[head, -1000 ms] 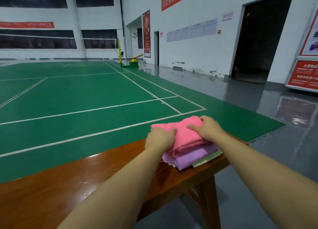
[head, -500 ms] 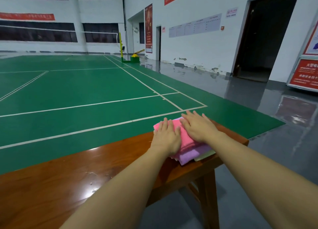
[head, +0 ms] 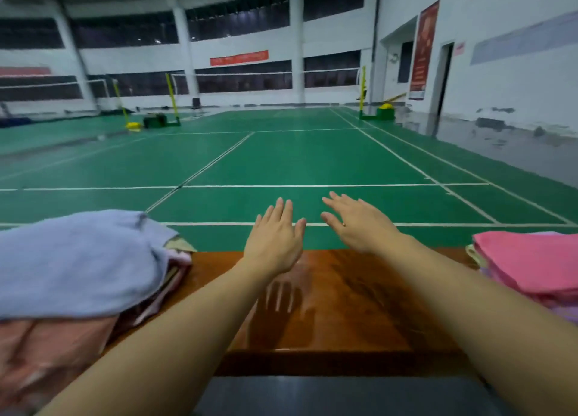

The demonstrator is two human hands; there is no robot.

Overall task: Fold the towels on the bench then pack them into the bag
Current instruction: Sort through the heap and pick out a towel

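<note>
Both hands empty, fingers spread: left hand [head: 275, 239] and right hand [head: 359, 225] hover over bare bench [head: 344, 306]. Folded pink stack [head: 528, 259] lies far right; unfolded pile [head: 78, 265] far left. Best reach left, lift the top blue-grey towel by two corners. No bag visible.

On your left you have a crumpled pale blue terry towel [head: 78, 262] lying over salmon-pink cloth [head: 47, 347]. On your right sits a folded bright pink towel [head: 528, 259] above a lilac one [head: 563, 311]. The glossy reddish-brown wooden counter [head: 344, 306] carries them, before a green court floor [head: 281, 159] lined white.
</note>
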